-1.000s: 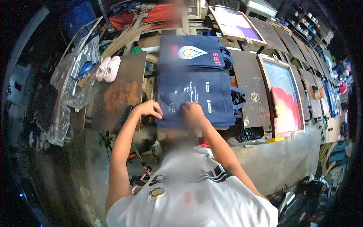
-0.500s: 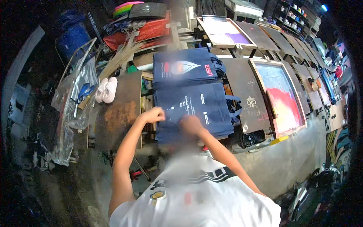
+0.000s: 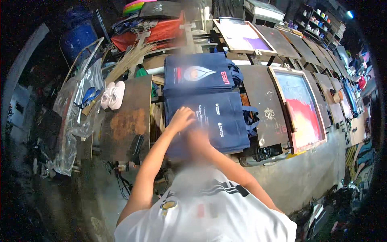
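Left hand (image 3: 183, 119) is now reaching farther inward over the nearer navy bag stack (image 3: 213, 123), between dark boards (image 3: 258, 101); I'm noting white print (image 3: 220, 130), handles (image 3: 251, 121) rightward; right hand (image 3: 197, 139) is blurring; can't tell either grip.

Blur's smearing the R hand (image 3: 197, 139) over the near bag stack (image 3: 225, 117); its outline's dissolving, so can't tell what it's gripping, if anything. L hand (image 3: 184, 118), over same stack, is hiding its own underside + the bit of stack below. Shirt (image 3: 217, 209), this side of stack, is running off btm edge. Shelf (image 3: 318, 25), far beyond stack to its R, is holding stuff too small to ID. Barrel (image 3: 78, 44), beyond stack to its L, is fading into the dark.
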`<action>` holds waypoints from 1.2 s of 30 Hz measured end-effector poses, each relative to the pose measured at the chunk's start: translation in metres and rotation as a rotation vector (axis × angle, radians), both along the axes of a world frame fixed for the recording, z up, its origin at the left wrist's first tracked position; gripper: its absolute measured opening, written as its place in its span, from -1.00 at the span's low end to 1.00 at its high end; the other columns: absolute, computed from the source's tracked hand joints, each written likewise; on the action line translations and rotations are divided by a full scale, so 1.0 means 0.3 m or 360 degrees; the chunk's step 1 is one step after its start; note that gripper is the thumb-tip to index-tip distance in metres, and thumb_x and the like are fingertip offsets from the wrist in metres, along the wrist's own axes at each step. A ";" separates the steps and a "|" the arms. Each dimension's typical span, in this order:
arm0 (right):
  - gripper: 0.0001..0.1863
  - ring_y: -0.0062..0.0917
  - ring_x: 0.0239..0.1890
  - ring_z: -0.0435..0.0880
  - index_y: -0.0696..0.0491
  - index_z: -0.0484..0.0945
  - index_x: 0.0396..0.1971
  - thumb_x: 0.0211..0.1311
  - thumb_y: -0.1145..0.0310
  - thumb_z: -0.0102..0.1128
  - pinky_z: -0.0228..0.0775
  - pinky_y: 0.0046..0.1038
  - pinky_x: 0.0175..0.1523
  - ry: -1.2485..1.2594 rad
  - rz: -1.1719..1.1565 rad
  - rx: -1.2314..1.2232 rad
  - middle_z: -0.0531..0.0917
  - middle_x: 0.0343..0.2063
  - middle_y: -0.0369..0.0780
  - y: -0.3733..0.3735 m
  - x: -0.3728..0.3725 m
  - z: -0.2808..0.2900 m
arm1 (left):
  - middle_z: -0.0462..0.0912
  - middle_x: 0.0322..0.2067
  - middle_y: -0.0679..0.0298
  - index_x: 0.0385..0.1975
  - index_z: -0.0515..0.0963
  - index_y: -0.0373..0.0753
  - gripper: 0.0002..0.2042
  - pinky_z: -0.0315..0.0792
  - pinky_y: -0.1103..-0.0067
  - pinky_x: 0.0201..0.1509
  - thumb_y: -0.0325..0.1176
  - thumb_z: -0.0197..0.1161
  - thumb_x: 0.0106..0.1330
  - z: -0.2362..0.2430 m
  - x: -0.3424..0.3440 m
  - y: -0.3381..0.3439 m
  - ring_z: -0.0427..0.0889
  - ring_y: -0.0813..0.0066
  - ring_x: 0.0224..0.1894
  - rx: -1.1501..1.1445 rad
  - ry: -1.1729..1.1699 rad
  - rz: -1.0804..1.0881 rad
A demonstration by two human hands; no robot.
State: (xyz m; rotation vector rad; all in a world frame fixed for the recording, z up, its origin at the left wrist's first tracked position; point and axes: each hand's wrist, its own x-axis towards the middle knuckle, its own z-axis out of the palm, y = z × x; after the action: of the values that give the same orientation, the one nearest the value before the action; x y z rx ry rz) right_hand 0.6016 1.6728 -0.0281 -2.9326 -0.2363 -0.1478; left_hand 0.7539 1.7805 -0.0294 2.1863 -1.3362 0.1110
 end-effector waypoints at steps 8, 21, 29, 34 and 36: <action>-0.80 -0.11 -0.21 0.73 0.07 0.70 -0.34 0.06 0.33 0.21 0.60 -0.14 -0.09 0.0590 -0.0001 0.0244 0.73 -0.28 -0.05 -0.120 0.133 0.022 | 0.65 -0.13 0.35 -0.31 0.69 -0.09 -0.66 0.20 0.34 0.29 -0.12 0.58 -0.05 0.079 -0.123 0.389 0.46 0.28 0.09 0.0420 0.0720 -0.0335; -0.76 0.00 -0.25 0.68 0.02 0.71 -0.27 0.18 0.22 0.19 0.55 -0.07 -0.08 0.0371 -0.0034 0.0473 0.72 -0.30 -0.05 -0.138 0.186 -0.086 | 0.64 -0.14 0.33 -0.36 0.69 -0.08 -0.78 0.37 0.34 0.19 -0.27 0.54 -0.01 0.068 -0.143 0.449 0.42 0.19 0.08 0.0404 0.0608 -0.0294; -0.74 0.00 -0.18 0.68 0.01 0.71 -0.20 0.32 0.19 0.13 0.53 -0.11 -0.05 0.0465 -0.0077 0.0555 0.71 -0.27 -0.02 -0.172 0.154 -0.039 | 0.67 -0.22 0.11 -0.25 0.61 -0.29 -0.83 0.41 0.31 0.14 -0.32 0.27 0.29 0.060 -0.023 0.241 0.56 0.11 -0.02 -0.0068 0.0519 0.0054; -0.82 0.02 -0.25 0.64 0.13 0.64 -0.31 0.25 0.32 0.21 0.48 -0.05 -0.11 -0.0252 -0.0475 0.1099 0.68 -0.35 -0.02 -0.118 0.053 0.041 | 0.68 -0.27 0.06 -0.29 0.61 -0.30 -0.85 0.50 0.33 -0.08 -0.36 0.31 0.26 -0.034 0.024 0.067 0.65 0.12 -0.18 -0.0127 0.0746 0.0002; -0.86 -0.08 -0.24 0.61 0.09 0.60 -0.28 0.19 0.39 0.23 0.48 -0.10 -0.13 -0.0526 -0.0107 0.0708 0.64 -0.34 -0.08 -0.114 -0.004 0.025 | 0.69 -0.36 0.09 -0.33 0.62 -0.27 -0.85 0.51 0.37 -0.15 -0.34 0.35 0.21 -0.071 0.037 0.032 0.67 0.17 -0.26 -0.0026 0.0659 -0.0036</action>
State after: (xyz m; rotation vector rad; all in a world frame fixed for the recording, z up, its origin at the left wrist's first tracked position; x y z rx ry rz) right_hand 0.6005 1.6386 -0.0208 -2.4604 -0.1297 -0.6121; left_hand 0.7649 1.7902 -0.0506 2.0357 -1.1167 -0.3219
